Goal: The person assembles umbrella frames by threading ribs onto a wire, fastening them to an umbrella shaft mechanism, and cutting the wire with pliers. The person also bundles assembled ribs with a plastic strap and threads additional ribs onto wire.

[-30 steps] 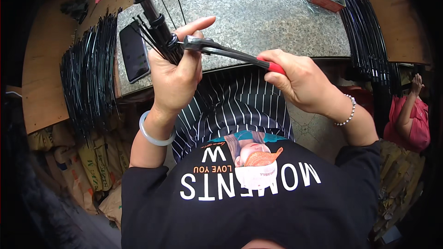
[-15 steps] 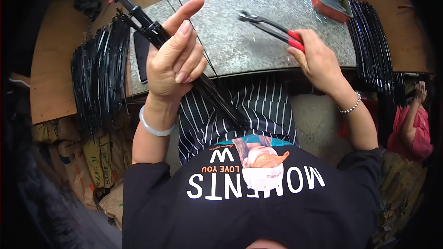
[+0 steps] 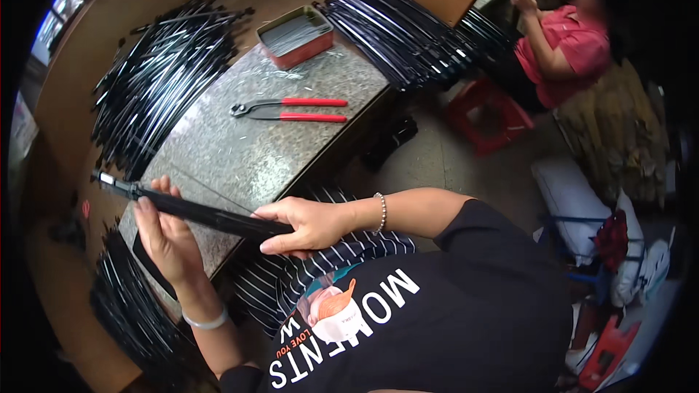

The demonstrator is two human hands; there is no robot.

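Observation:
A long black bundle of rods (image 3: 193, 208) lies across the near corner of the speckled stone slab (image 3: 247, 145). My left hand (image 3: 164, 236) grips it near its left end. My right hand (image 3: 306, 224) holds its right end, fingers wrapped over it. A thin wire runs beside the bundle on the slab. Red-handled pincers (image 3: 291, 110) lie alone on the slab farther away, with no hand on them.
A red tray of thin metal pins (image 3: 295, 35) sits at the slab's far end. Heaps of black rods (image 3: 156, 84) lie to the left, another heap (image 3: 397, 29) at the far right, and more (image 3: 127, 306) below my left hand. A person in a pink top (image 3: 564, 44) sits nearby.
My right hand has put the pincers down on the slab and taken the bundle's right end. The bundle now lies nearly flat, and my view has swung to the right.

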